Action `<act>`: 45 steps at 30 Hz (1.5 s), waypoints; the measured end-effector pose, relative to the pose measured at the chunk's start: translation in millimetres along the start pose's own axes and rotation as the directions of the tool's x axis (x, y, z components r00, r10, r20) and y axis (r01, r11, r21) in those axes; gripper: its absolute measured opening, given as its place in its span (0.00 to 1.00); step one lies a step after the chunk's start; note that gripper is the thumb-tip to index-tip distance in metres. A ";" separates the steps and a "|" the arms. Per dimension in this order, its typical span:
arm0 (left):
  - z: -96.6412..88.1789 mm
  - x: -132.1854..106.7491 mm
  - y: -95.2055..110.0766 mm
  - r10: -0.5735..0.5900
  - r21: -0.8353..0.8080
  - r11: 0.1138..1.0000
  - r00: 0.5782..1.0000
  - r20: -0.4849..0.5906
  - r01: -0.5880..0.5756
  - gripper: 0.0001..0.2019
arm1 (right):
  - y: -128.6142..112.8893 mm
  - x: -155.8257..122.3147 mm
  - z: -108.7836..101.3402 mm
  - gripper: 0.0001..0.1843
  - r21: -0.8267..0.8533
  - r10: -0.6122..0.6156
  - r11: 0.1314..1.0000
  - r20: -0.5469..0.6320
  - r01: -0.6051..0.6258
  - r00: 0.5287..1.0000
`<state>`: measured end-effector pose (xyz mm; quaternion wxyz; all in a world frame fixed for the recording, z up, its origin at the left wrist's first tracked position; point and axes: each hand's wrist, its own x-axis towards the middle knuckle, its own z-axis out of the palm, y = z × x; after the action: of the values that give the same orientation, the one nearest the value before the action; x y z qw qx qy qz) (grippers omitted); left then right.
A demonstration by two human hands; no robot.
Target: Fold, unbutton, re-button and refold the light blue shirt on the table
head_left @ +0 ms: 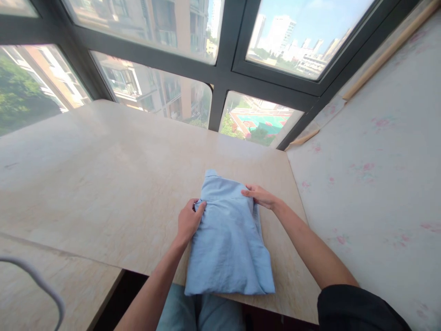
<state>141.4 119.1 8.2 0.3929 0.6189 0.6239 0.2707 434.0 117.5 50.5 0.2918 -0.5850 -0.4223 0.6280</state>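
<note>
A folded light blue garment point(229, 239) lies on a beige marble-look tabletop point(113, 184), its near end hanging a little over the front edge. My left hand point(189, 220) grips the garment's left edge with curled fingers. My right hand point(261, 196) rests on the upper right edge, fingers pressed onto the cloth with the thumb tucked at the fold.
A dark-framed window point(220, 78) runs along the far side of the table, with buildings and a sports court outside. A wall with pale floral paper point(379, 174) stands to the right. A white curved wire point(37, 282) shows at the lower left.
</note>
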 end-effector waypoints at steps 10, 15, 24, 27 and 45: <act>0.0 1.0 3.1 -0.012 0.031 0.999 1.000 -0.012 0.012 0.21 | 25.7 -52.2 14.8 0.24 0.142 0.052 0.990 -0.229 -0.019 0.972; -0.4 3.5 2.0 -0.020 0.015 1.000 1.000 0.006 0.020 0.23 | 39.4 -56.3 19.7 0.14 -0.013 -0.056 0.998 -0.389 0.055 0.920; -0.6 1.9 3.2 -0.015 0.041 0.999 0.999 -0.046 0.016 0.26 | 40.6 -77.3 28.8 0.17 0.163 0.126 0.981 -0.160 -0.100 0.979; -0.3 2.4 2.6 -0.007 0.045 0.999 0.998 -0.055 0.010 0.26 | 42.8 -90.1 28.6 0.19 0.152 0.187 0.973 -0.073 -0.175 0.980; -1.0 1.0 5.1 -0.007 0.038 0.999 0.998 -0.058 0.009 0.25 | 55.5 -104.0 36.2 0.21 0.219 0.224 0.954 -0.062 -0.205 0.973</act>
<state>143.5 120.6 12.8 0.3637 0.6156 0.6428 0.2749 420.6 -5.1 51.4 0.3003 -0.6196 -0.2740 0.6714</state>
